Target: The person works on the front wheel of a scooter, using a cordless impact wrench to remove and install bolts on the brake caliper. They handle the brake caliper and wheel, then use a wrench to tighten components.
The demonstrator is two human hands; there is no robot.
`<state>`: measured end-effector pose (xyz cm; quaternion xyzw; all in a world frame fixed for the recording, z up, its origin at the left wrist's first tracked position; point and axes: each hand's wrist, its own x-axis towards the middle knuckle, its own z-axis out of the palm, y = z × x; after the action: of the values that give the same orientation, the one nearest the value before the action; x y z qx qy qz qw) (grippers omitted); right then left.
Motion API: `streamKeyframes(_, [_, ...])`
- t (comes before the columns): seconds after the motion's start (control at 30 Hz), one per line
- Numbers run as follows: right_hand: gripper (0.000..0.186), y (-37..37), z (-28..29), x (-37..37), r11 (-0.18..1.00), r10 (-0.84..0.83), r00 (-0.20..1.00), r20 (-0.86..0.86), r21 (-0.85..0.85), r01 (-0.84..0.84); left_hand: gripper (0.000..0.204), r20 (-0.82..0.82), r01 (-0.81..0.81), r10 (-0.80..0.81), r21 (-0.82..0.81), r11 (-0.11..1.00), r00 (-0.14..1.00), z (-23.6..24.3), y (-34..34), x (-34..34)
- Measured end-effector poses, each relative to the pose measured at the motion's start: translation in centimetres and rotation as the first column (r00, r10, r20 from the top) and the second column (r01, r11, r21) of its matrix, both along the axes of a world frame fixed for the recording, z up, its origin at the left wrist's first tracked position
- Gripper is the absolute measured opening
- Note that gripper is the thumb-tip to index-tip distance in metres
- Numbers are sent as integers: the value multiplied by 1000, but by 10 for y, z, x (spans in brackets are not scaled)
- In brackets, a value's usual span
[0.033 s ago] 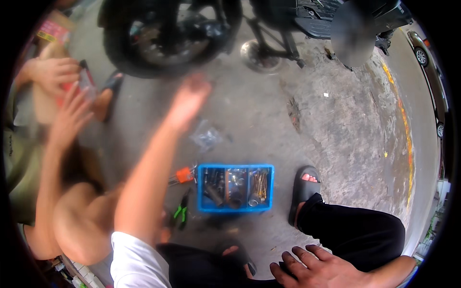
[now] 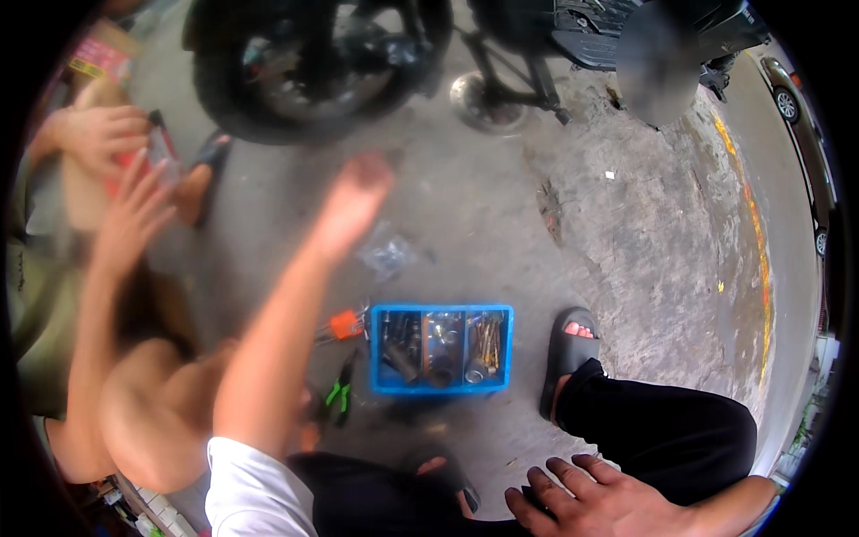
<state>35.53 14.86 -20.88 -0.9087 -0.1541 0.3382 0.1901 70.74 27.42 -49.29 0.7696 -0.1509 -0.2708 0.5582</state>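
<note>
- Dark wheel (image 2: 309, 85): beyond the blue bin (image 2: 440, 390) and to its left; nearest thing to the left hand (image 2: 360, 183).
- Left hand: past the bin's far side, arm stretched out, just short of the tyre. Badly blurred; cannot tell if the grip is empty or has something in it.
- Right hand (image 2: 595, 501): near side of bin, to its right, over the lap by the black trousers (image 2: 667, 425). Fingers spread, grip slack, nothing in it. Probably parked there for balance while the other arm reaches.
- Bin: on the concrete floor (image 2: 644, 233), between wheel and lap, likely put there to be in easy reach. Dividers seem meant to sort small parts.
- Its left compartment: dark cylindrical pieces (image 2: 400, 358). Middle: a dark round piece (image 2: 438, 374) among small shiny bits. Right: brassy rods (image 2: 487, 338), a metal ring-ended piece at the near end.
- Clear bag (image 2: 386, 255): just beyond bin; contents unreadable.
- Left of bin: orange tool (image 2: 344, 324) right beside it, green-handled pliers (image 2: 338, 398) lying nearer the lap.
- Farther left of bin: co-worker's hands (image 2: 131, 215), red item (image 2: 163, 148) by them.
</note>
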Motion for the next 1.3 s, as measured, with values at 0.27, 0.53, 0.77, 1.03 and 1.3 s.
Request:
streamKeyframes(0.27, [47,4,-5,4,998,-60,997,-45,-15,59,48,43,89,-99,197,976,994,-45,103,-111])
streamKeyframes(0.53, [58,-20,-25,26,985,-169,979,-116,-47,164,34,265,-300,191,472,829,945,-72,227,-228])
streamKeyframes(0.77, [58,-23,5,30,949,-300,953,-45,-116,293,46,303,-202,-44,730,653,952,-80,222,-259])
streamKeyframes(1.03, [54,-18,-31,57,989,-146,986,-79,24,149,52,171,-158,46,732,662,984,-97,196,-250])
streamKeyframes(1.3, [52,-24,-61,79,983,171,982,-82,79,-165,48,88,-199,185,625,755,979,-93,196,-240])
